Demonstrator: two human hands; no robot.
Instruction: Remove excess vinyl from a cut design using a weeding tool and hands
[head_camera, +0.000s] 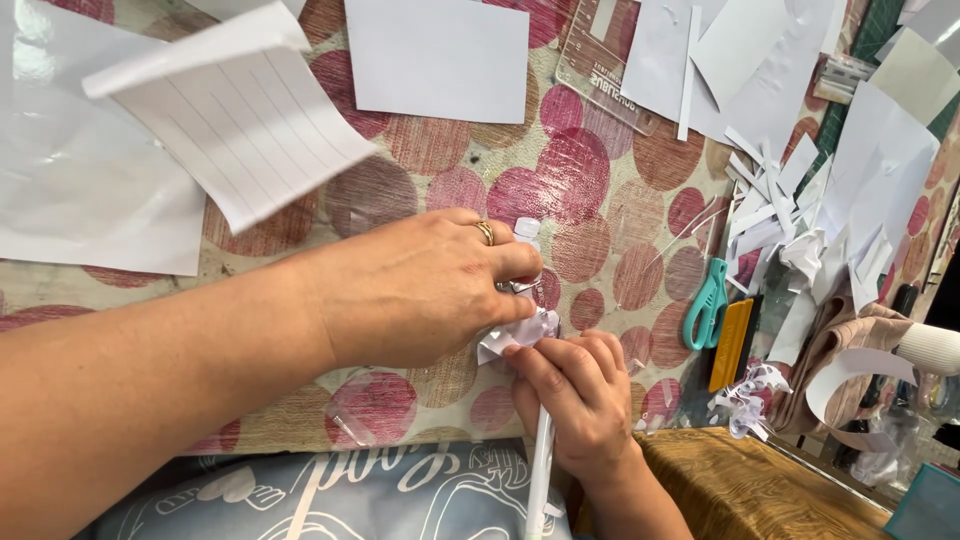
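Nearest, right hand (578, 400) closed around a white stick (541, 470), pinching crumpled paper (520, 333) at its top. Left hand (420, 285) curled over the same paper, fingertips gripping. Beneath, tablecloth (600, 215) with pink circles. Farther off, scissors (706, 303), paper scraps (780, 215), lined sheet (235, 110), clear ruler (605, 60).

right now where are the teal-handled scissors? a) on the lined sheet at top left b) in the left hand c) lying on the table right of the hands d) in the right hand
c: the teal-handled scissors lie on the dotted tablecloth to the right of both hands, beside a yellow tool; the left hand and right hand are busy with a small white paper piece.
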